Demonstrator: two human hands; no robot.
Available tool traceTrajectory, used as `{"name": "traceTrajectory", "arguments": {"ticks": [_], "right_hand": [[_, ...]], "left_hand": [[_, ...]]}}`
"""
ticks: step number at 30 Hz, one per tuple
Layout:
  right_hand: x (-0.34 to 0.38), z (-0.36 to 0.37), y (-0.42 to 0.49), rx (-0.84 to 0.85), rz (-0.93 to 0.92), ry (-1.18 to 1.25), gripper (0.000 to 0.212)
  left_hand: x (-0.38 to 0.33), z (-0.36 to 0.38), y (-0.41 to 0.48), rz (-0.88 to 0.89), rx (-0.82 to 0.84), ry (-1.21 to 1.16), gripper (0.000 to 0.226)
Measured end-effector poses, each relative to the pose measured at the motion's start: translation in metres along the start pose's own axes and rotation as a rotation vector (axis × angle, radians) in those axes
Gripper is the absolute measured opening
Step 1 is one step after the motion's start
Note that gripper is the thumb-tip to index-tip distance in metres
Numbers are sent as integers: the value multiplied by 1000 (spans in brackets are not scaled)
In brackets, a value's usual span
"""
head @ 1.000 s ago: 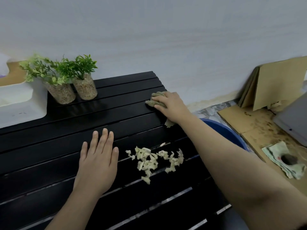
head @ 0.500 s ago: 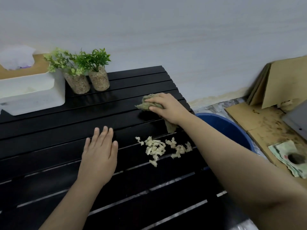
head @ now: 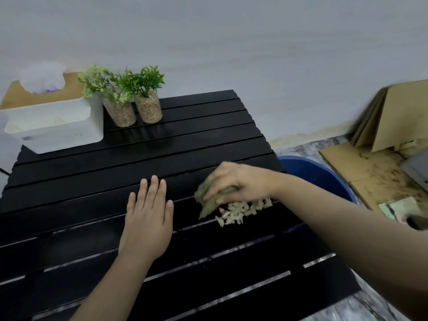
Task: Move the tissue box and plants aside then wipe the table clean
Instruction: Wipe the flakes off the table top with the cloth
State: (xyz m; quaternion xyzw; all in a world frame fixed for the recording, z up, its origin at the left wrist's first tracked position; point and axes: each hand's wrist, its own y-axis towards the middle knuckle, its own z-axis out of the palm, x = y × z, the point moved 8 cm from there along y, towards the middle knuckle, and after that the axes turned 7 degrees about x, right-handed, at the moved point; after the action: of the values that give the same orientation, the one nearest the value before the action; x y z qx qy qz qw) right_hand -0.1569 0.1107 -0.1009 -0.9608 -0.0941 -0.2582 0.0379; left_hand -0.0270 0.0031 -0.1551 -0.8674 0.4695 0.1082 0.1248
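My right hand point(head: 238, 181) grips a greenish cloth point(head: 208, 201) and presses it on the black slatted table point(head: 92, 172), right against a heap of pale crumbs point(head: 240, 210) near the table's right edge. My left hand point(head: 148, 218) lies flat on the slats, fingers apart, holding nothing. A white tissue box point(head: 53, 121) with a wooden lid stands at the far left corner. Two small green plants in pebble-filled pots, one point(head: 119, 112) beside the other point(head: 148, 108), stand just right of the box.
A blue tub point(head: 315, 174) sits on the floor beside the table's right edge. Sheets of cardboard point(head: 393, 117) lean on the wall at the right, more lie flat on the floor, with a patterned rag point(head: 403, 209) on them.
My right hand has drawn the cloth toward me from the far slats down onto the crumbs. The left hand has stayed flat. The view has swung left, showing more of the tissue box.
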Motion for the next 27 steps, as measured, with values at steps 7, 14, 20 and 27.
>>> {"name": "traceTrajectory", "arguments": {"ticks": [7,14,20,27], "right_hand": [[-49,-14,35,-168,311,-81,31],[-4,-37,-63,-507,488,333,27],[65,24,-123,-875,643,736,29],[119,101,-43,-562,833,-179,51]], "left_hand": [[-2,-3,-1,-7,10,-27,54],[-3,-5,-1,0,10,-41,54],[-1,-7,-1,27,35,-120,52],[1,-15,-5,130,43,-315,45]]}}
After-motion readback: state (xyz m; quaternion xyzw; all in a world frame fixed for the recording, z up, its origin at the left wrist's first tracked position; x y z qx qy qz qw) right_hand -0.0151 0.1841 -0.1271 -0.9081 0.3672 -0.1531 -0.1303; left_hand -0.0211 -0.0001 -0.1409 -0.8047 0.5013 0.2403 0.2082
